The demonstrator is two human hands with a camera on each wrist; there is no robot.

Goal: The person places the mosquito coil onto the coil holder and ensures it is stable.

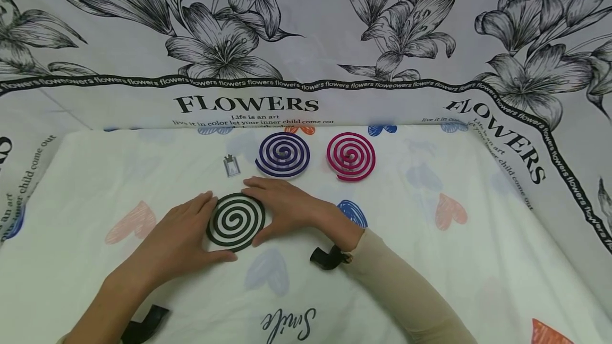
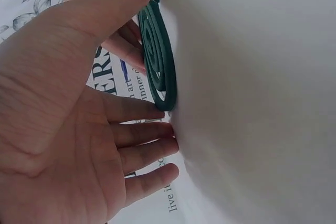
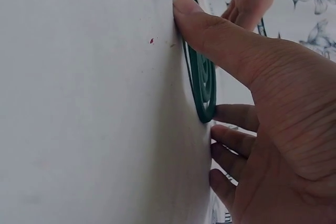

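A dark green mosquito coil (image 1: 236, 222) lies flat on the white heart-print cloth, between both hands. On its left side, my left hand (image 1: 184, 238) has its fingers fairly straight, fingertips right at the coil's rim and thumb along the near edge. From the other side my right hand (image 1: 287, 208) reaches in, index finger at the far rim and thumb at the near right rim. Both wrist views show the green coil (image 2: 155, 51) edge-on, with fingertips resting on the cloth beside it.
Beyond the hands lie a purple coil (image 1: 283, 154) and a pink coil (image 1: 351, 156) side by side. A small metal coil stand (image 1: 231, 165) sits left of the purple one. Behind, a floral-printed cloth (image 1: 325, 57) borders the white surface.
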